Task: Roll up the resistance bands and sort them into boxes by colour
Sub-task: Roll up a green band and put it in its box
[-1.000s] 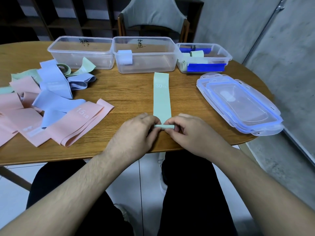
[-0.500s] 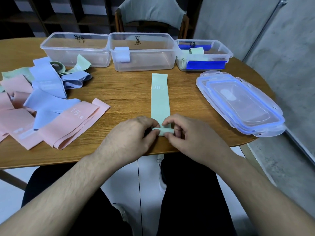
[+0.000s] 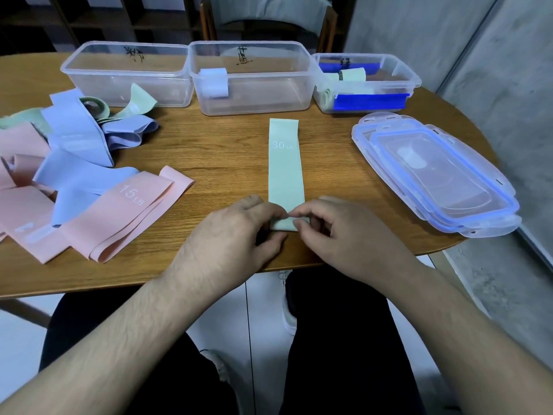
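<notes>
Head view, looking down on a round wooden worktop (image 3: 227,151): far to the left of the fingers lies a loose heap of unrolled resistance bands (image 3: 59,163), pink, pale blue and mint, with a pink band marked 15 LB (image 3: 128,211) nearest the left hand. Beyond the heap, at the far edge, stands the left clear box (image 3: 125,73), with handwriting on its far wall; no band shows inside it. The left hand (image 3: 236,235) rests at the near edge of the worktop, its fingers (image 3: 270,209) curled down and pinching the near, rolled end of a mint green band marked 30 LB (image 3: 285,166). That band lies flat, running straight away from the fingers toward the boxes, its rolled end trapped between the two hands. Straight beyond it stands the middle clear box (image 3: 254,85), which holds one rolled pale blue band (image 3: 213,82) against its left wall. The right hand (image 3: 344,235) meets the left over the roll, its fingertips (image 3: 299,215) pinching the same end from the other side. Beyond and to the right of the fingers, the right clear box (image 3: 368,82) holds rolled mint bands (image 3: 353,74) and carries a strip of dark blue tape (image 3: 369,101) on its front. Right of the fingers lies a stack of clear lids with blue seals (image 3: 434,172).
</notes>
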Demonstrator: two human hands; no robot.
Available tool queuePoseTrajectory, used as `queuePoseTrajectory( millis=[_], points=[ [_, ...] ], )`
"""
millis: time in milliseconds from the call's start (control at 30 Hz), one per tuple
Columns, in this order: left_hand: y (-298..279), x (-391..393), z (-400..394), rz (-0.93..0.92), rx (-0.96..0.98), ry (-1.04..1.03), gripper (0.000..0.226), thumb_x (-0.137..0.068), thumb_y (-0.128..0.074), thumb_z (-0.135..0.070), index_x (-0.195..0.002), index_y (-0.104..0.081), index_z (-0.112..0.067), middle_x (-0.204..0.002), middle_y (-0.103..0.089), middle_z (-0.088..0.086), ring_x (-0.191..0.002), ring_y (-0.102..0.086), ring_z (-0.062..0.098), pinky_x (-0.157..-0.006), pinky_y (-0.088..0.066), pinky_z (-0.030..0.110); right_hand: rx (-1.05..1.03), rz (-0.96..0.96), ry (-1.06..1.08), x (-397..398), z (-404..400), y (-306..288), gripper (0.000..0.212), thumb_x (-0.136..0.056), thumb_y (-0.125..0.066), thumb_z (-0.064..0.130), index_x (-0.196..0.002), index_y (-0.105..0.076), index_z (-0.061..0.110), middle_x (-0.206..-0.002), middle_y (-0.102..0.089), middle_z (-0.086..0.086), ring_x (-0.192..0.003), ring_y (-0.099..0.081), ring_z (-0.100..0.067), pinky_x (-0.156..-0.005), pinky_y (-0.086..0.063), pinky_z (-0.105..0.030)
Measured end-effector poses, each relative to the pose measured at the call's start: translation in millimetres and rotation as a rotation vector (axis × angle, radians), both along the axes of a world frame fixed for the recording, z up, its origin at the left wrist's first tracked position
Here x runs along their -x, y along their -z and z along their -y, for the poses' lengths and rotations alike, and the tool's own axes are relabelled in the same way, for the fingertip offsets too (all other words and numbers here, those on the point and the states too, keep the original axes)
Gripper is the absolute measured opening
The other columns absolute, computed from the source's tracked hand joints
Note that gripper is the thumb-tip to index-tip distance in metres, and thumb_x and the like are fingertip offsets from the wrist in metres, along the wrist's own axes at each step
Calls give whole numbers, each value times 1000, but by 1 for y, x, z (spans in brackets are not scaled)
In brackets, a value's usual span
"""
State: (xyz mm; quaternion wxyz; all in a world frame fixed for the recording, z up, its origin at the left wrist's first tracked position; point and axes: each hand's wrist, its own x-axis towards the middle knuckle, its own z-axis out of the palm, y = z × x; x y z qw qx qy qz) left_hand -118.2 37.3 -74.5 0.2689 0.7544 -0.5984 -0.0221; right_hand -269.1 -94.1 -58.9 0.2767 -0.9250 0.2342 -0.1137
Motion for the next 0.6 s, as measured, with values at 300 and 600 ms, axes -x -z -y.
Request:
queuePoseTrajectory(
  millis=[300, 600],
  points=[
    [-3, 1, 3, 57, -40, -9, 49, -86, -37, -56, -116, -64, -28, -99, -58, -10, -81, -65, 19, -58, -53, 36, 81, -33, -29, 2, -1, -1, 21, -90, -63, 35, -111, -60, 33, -85, -53, 14, -77, -50, -2, -64, -34, -19],
    [-4, -1, 9, 50, -83, -41, 43, -90, -38, -52, -119, -61, -31, -102, -56, -11, -91, -63, 18, -67, -53, 39, 127, -63, 11, -4, 0, -2, 20, -96, -56, 33, -116, -62, 31, -89, -49, 14, -75, -46, -1, -63, -33, -13]
  ],
)
